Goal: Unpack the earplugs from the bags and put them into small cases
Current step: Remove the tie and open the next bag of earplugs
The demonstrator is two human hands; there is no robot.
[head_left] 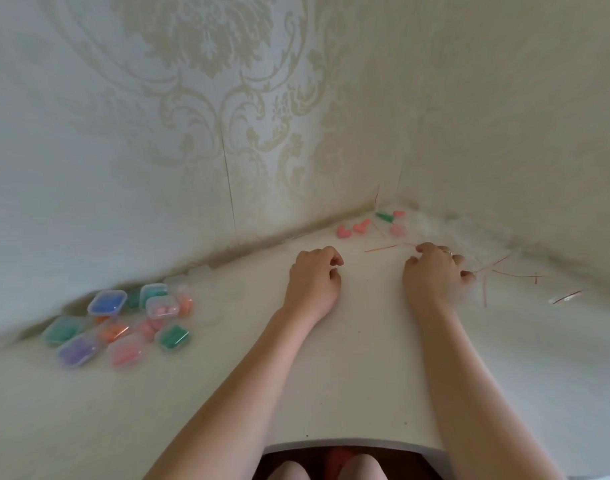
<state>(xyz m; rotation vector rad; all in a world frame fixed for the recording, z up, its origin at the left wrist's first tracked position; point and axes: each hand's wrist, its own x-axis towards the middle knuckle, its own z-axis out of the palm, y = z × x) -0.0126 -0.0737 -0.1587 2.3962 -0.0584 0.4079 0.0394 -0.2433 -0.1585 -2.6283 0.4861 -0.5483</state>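
Note:
My left hand [314,275] rests on the white table [227,393] with its fingers loosely curled and nothing in it. My right hand [435,268] lies at the edge of a pile of clear bags with red seal strips [504,268]. Its thumb and forefinger curl at the end of one clear bag [383,248], whose red strip runs left from the fingertips. Loose pink earplugs [352,228] and a green earplug [383,216] lie in the far corner. At the left stands a cluster of small clear cases [123,323] filled with blue, green, pink, orange and purple earplugs.
Patterned wallpaper walls [227,116] close the table in behind and on the right, meeting in a corner. The table's front edge has a curved cut-out [348,441], with my knees below it. A stray bag [570,297] lies at the far right.

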